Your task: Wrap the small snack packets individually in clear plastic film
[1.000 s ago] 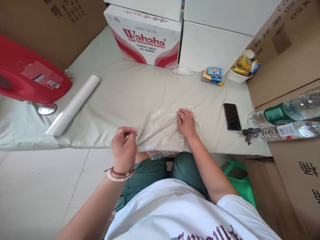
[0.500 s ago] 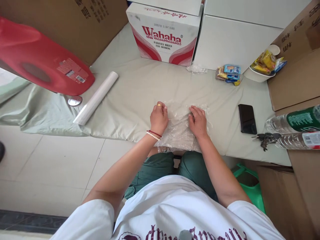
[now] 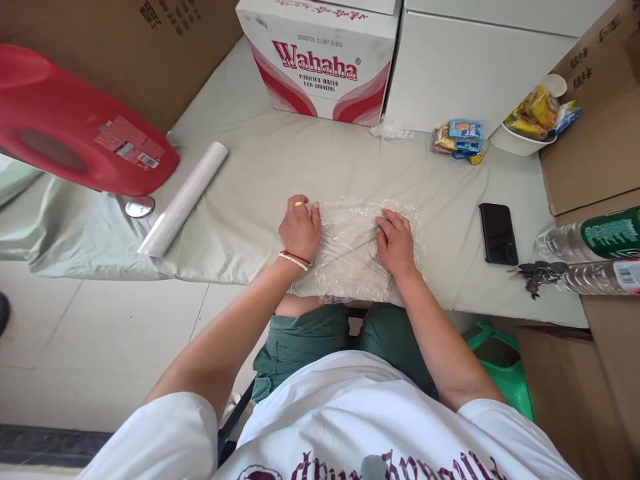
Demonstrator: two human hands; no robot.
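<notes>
A wrinkled sheet of clear plastic film (image 3: 350, 257) lies spread on the cloth-covered table in front of me, reaching its front edge. My right hand (image 3: 395, 241) rests on the right part of the film, fingers stretched out and open, with nothing gripped. Just off the film's left side is my left hand (image 3: 301, 227), wearing a ring and bracelets at the wrist. Its thumb stands apart from the curled fingers, and I see nothing held between them.
Left of my hands lie a roll of film (image 3: 185, 199), a computer mouse (image 3: 140, 206) and a big red jug (image 3: 75, 120). A Wahaba-style printed carton (image 3: 320, 73) stands behind. Rightward are snack packets (image 3: 460, 139), a snack bowl (image 3: 523, 140), a phone (image 3: 499, 233), keys (image 3: 537, 272) and bottles (image 3: 595, 277).
My left hand has moved left, away from the film, and its thumb has parted from the fingers. My right hand stays in about the same place. The view has shifted slightly.
</notes>
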